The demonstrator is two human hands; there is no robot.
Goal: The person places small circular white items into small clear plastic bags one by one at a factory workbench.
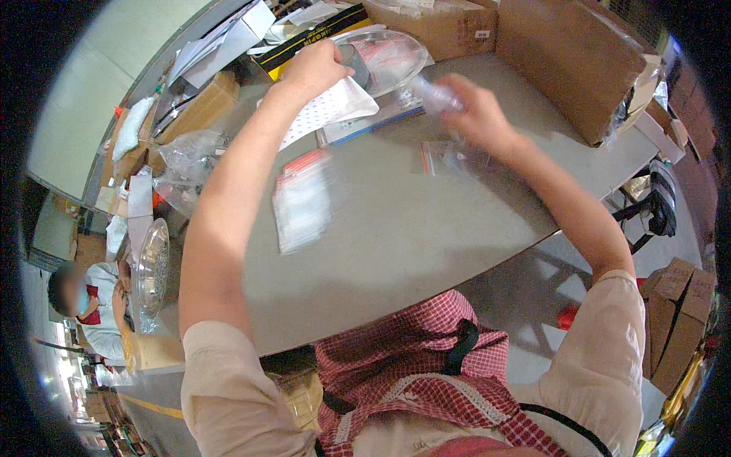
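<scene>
My left hand point(316, 67) reaches to the far side of the table, its fingers closed at a dark grey rounded piece point(355, 64) beside a round metal tray point(415, 70). Clear bags with red edges point(392, 57) lie in that tray. To its right my right hand point(478, 110) grips a small clear plastic bag point(437, 97), smeared by motion. White stickers on a sheet point(327, 114) lie under my left wrist. A stack of clear zip bags with red tops point(304, 202) rests nearer me, and another small zip bag point(445, 158) lies below my right hand.
A large cardboard box point(575, 65) stands at the far right of the grey table point(381, 251). Papers, a black-and-yellow box point(320, 36) and crumpled plastic point(190, 164) crowd the far left. Another person point(95, 305) sits at the left near a second metal tray point(152, 266).
</scene>
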